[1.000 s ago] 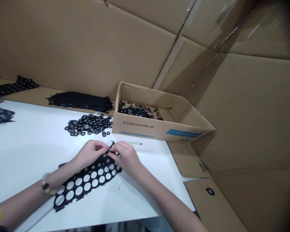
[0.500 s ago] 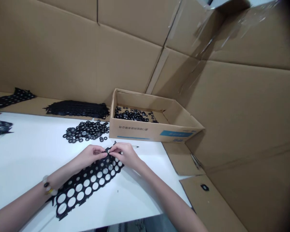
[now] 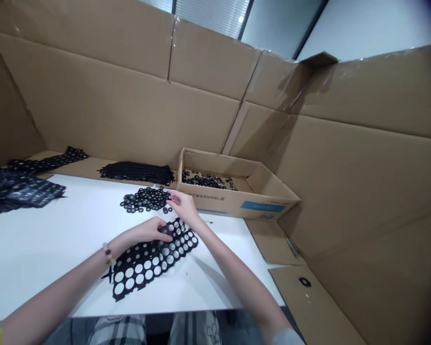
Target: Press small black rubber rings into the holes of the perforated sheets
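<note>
From the head view, take the cardboard box (image 3: 230,204) as your landmark. Your right hand (image 3: 177,200) is just off its near left corner, fingertips close together at the edge of the ring pile (image 3: 145,199); I can't tell whether a ring is pinched there. If one is, a loose pinch could drop it, and it might roll against the box or in among the others. Reaching too low could also sweep the nearest rings outward from the pile, which lies left of the box.

Your left hand (image 3: 156,231) rests on the punched black sheet (image 3: 151,255), which lies on your side of the box, slanting across the table (image 3: 219,278). Thumb and fingers stand apart with sheet showing between them, but whether they grip it is unclear. With only the end nearer the box steadied, the far end could swing round. The webs between the holes look thin, so a hard tug would likely tear them.

Mind the pen (image 3: 209,222) in front of the box, near your right forearm: drawing that arm back carelessly might knock it.
</note>
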### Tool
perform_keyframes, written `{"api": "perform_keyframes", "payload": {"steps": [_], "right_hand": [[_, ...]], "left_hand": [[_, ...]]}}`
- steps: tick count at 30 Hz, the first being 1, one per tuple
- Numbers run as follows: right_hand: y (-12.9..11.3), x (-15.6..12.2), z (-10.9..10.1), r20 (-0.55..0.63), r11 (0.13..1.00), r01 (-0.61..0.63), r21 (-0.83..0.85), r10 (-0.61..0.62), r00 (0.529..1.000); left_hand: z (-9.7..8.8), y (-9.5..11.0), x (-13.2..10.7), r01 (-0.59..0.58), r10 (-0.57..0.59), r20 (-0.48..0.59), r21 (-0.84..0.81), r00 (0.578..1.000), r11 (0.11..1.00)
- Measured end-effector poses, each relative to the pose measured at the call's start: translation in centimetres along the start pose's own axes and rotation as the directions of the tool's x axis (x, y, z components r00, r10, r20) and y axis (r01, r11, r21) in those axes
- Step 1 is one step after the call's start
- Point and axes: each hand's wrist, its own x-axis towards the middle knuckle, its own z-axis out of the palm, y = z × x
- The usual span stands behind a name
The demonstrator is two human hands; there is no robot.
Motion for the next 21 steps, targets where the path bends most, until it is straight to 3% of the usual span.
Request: {"api": "perform_keyframes", "payload": {"steps": [3,6,8,10,13,19,21], "right_hand": [[-0.6,-0.5,-0.9,0.092,0.994,0.037,-0.104,-0.028,0.995],[0.4,-2.7,-3.0,0.223,0.986,-0.033,-0.161,0.069,0.972],[1.4,-4.1,-4.0,0.371,0.985,-0.146,-0.088,0.169,0.913],[2.2,-4.9,-4.4,0.449,0.970,-0.242,-0.008,0.220,0.866],[2.3,-5.4,-4.1,0.362,0.962,-0.270,0.043,0.237,0.901],[0.8,-5.5,-3.6,0.262,0.976,-0.185,0.116,0.149,0.953],[0.7,-5.5,-3.7,0.219,0.963,-0.237,0.129,0.205,0.954]], "left_hand": [[0.0,-0.1,0.1,-0.054,0.053,-0.022,-0.024,0.998,0.998],[-0.2,-0.5,0.5,-0.135,0.131,-0.058,-0.065,0.990,0.989],[-0.3,-0.6,0.7,-0.152,0.144,-0.096,-0.075,0.985,0.986],[-0.3,-0.5,0.7,-0.151,0.143,-0.109,-0.068,0.984,0.986],[-0.1,0.1,0.6,-0.145,0.137,-0.127,-0.051,0.982,0.988],[0.5,1.4,0.2,-0.118,0.095,-0.275,-0.069,0.957,0.991],[0.6,1.4,0.2,-0.095,0.067,-0.273,-0.092,0.960,0.991]]}}
